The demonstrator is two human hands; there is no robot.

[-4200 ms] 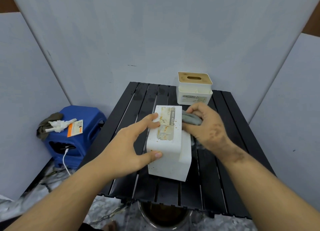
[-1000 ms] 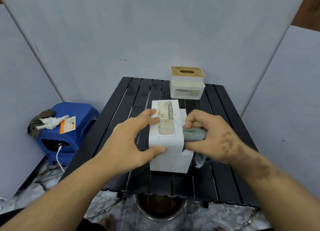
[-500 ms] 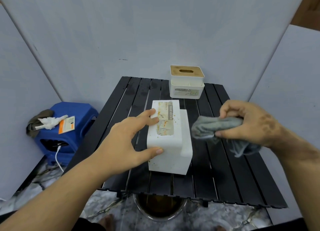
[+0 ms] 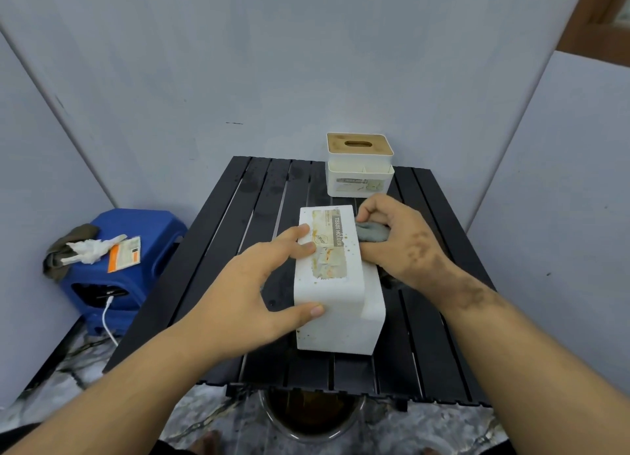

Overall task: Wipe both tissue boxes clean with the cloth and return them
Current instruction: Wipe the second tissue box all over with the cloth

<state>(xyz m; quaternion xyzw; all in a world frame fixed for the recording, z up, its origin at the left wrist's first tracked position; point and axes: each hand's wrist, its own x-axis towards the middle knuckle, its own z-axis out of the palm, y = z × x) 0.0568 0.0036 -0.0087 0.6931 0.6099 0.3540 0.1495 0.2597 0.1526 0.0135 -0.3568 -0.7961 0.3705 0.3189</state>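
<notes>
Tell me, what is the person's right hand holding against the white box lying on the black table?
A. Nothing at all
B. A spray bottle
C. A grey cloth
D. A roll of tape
C: the right hand grips a bunched grey cloth against the right side of the white tissue box, while the left hand steadies the box from the other side.

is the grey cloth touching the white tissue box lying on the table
Touching. The head view shows the right hand pressing the grey cloth against the far right edge of the white tissue box, with no gap between them.
</notes>
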